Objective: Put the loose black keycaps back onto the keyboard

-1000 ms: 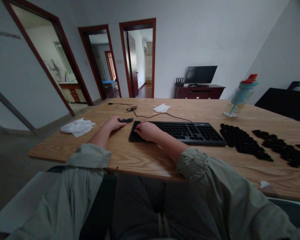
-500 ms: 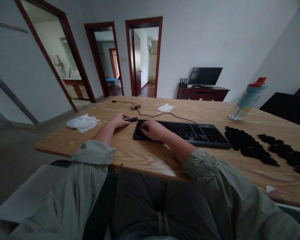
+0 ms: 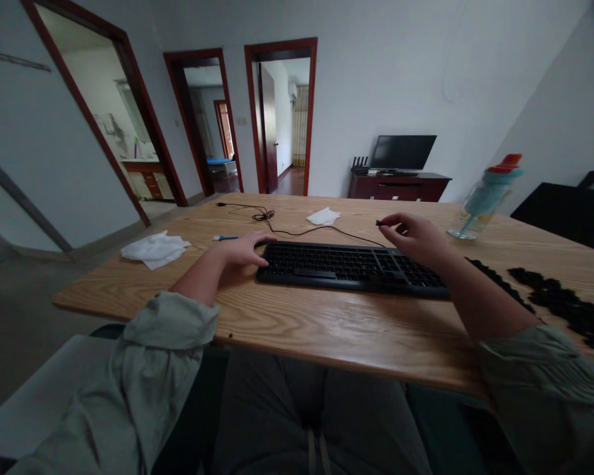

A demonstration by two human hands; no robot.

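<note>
A black keyboard (image 3: pixel 346 264) lies across the wooden table (image 3: pixel 327 323). My left hand (image 3: pixel 245 249) rests flat against the keyboard's left end with its fingers stretched out and nothing in them. Just behind that hand lies a small blue tool (image 3: pixel 226 237). My right hand (image 3: pixel 410 236) is raised above the keyboard's right half. Its thumb and fingers pinch a small black keycap (image 3: pixel 379 223). Several loose black keycaps (image 3: pixel 554 297) are spread on the table to the right of the keyboard.
A teal bottle with a red lid (image 3: pixel 485 194) stands at the back right. Crumpled tissues lie at the left (image 3: pixel 153 249) and behind the keyboard (image 3: pixel 324 216). The keyboard's black cable (image 3: pixel 277 223) runs back across the table. Doorways and a TV stand sit beyond.
My right hand has lifted off the keyboard's left end and moved right, now pinching a keycap. My left hand has let go of the small tool and moved onto the keyboard's left edge.
</note>
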